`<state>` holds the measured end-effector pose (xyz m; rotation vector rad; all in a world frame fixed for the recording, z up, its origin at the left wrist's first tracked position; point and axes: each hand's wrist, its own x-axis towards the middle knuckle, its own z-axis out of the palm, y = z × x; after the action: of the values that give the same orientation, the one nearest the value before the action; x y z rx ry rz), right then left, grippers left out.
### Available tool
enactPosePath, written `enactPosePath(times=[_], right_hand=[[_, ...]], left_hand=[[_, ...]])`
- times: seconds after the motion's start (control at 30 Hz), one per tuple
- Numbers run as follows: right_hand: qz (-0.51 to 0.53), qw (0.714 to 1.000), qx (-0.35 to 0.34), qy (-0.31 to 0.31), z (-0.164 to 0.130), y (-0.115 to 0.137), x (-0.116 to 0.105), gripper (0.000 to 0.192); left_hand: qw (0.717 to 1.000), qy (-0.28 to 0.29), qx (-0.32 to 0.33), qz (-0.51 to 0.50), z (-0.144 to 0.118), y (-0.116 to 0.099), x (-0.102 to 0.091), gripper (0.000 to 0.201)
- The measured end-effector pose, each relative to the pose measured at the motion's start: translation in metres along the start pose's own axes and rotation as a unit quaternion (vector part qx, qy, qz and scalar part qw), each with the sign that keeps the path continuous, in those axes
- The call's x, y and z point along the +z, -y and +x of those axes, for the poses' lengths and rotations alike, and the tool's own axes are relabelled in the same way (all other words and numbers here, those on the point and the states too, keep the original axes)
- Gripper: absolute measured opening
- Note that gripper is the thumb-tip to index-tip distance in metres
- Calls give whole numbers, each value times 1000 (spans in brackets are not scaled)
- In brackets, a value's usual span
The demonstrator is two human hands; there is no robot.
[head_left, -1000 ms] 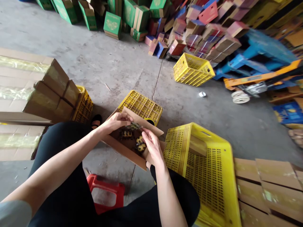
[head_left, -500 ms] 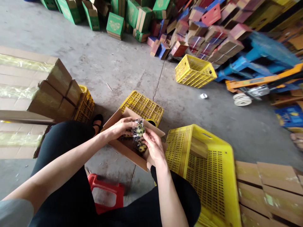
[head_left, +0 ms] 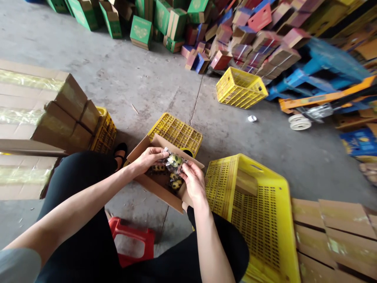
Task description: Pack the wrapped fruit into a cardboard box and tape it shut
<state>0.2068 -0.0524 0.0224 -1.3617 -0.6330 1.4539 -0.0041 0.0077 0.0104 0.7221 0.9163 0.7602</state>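
Clear crinkled packet (head_left: 174, 161), yellow-and-dark contents, held between both hands.

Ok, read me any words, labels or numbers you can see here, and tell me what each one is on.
No text is legible anywhere.
Green cardboard boxes: a pale heart-shaped emblem, wording too blurred to read.
Red and blue cartons: markings too small to read.
Clear plastic packet with yellow and dark contents, held in both hands: no readable label.
Open brown cardboard box: plain.
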Motion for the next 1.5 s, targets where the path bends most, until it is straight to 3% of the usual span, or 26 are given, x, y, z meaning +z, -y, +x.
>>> enactPosePath(times=[0.23, 0.37, 0.47, 0.7, 1.0, 1.23, 1.5], right_hand=[[-16, 1000, -14, -10, -1, 1, 0, 32], [-24, 999, -21, -16, -1, 1, 0, 32], [-25, 999, -30, -21, 0, 0, -1, 30], [-18, 998, 3, 58, -4, 1, 3, 38], [18, 1000, -6, 25, -3, 2, 2, 31], [40, 999, 5, 12, -3, 3, 6, 28], [46, 999, -14, 1, 1, 3, -2, 25]], left_hand=[[998, 55, -33, 20, -5, -2, 4, 65], [995, 92, -38, 13, -6, 3, 6, 50], [996, 82, -22, 6, -5, 7, 6, 40], [999, 45, 6, -11, 0, 11, 3, 39], [995, 62, -24, -70, -4, 5, 9, 60], [991, 28, 5, -131, -1, 2, 10, 55], [992, 70, -73, -77, -6, 3, 6, 65]])
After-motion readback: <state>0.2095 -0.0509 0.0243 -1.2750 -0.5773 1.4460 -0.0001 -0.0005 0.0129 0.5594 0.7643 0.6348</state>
